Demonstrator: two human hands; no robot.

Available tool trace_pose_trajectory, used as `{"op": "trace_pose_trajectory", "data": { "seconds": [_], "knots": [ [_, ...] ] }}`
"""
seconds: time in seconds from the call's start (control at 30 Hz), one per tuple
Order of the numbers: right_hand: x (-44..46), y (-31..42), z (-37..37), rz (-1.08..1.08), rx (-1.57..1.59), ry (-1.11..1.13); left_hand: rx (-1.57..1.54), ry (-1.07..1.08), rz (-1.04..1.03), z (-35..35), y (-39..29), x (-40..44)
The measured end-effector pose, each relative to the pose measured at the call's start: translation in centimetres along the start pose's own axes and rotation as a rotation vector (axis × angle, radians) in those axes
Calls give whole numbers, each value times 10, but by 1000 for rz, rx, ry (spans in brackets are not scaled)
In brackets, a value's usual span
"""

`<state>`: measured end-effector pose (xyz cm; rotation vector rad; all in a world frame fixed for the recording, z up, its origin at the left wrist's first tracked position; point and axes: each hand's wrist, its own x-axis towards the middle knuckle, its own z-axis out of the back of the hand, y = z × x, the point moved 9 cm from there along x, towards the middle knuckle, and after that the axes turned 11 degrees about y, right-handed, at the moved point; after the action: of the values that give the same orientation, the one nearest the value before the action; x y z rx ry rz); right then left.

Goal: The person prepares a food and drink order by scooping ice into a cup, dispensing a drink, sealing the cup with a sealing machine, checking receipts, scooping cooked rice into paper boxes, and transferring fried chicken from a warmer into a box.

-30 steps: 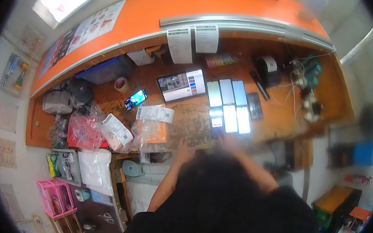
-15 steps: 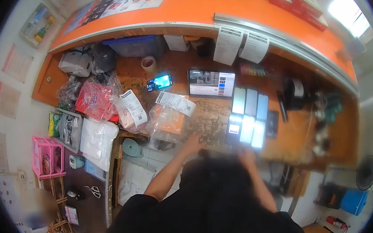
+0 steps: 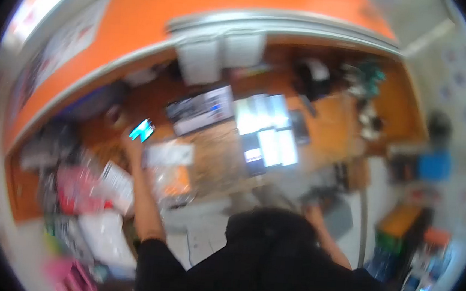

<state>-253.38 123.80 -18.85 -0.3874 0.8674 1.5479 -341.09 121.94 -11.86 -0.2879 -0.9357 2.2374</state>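
My left hand [image 3: 133,146] is at the near end of a lit smartphone [image 3: 143,131] on the wooden counter. Its fingers are smeared by motion, so whether they grip the phone does not show. My right hand [image 3: 312,213] is lower right, below the counter's front edge and near a grey shape; its fingers are too blurred to read. Several phones with bright screens [image 3: 268,147] lie in two rows at centre right. A tablet [image 3: 200,110] stands to their left. Just below the smartphone lies a plastic-wrapped orange parcel [image 3: 176,180] with a white label [image 3: 169,155].
Red plastic-wrapped goods [image 3: 81,191] and another labelled parcel [image 3: 116,183] sit at the left. A tape roll [image 3: 116,115] is behind the smartphone. Two paper sheets [image 3: 198,61] hang from the orange shelf [image 3: 244,1]. A black device [image 3: 313,78] stands at the back right.
The view has swung right and tilted. My left hand has gone from the counter's front edge to the smartphone; my right hand has moved from the phone rows to below the edge.
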Motion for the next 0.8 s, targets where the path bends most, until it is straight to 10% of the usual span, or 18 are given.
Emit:
{"op": "trace_pose_trajectory", "data": {
  "seconds": [0.07,0.23,0.33,0.47,0.67,0.8],
  "knots": [
    [-17,-45,-28,-49,7,42,-144,18,153,2,-46,-5],
    [-68,-110,-110,-246,178,-12,275,-314,-220,-83,-74,-69],
    [-79,-118,-158,-219,167,150,-197,-182,-62,-138,-148,-158],
    [-58,-113,-180,-153,138,170,-59,93,-197,-143,-319,-264],
    [0,-144,-198,-105,22,-22,12,269,-126,-176,-333,-283],
    [0,-119,-166,386,-222,37,41,153,-297,-164,-343,-266]
  ]
}}
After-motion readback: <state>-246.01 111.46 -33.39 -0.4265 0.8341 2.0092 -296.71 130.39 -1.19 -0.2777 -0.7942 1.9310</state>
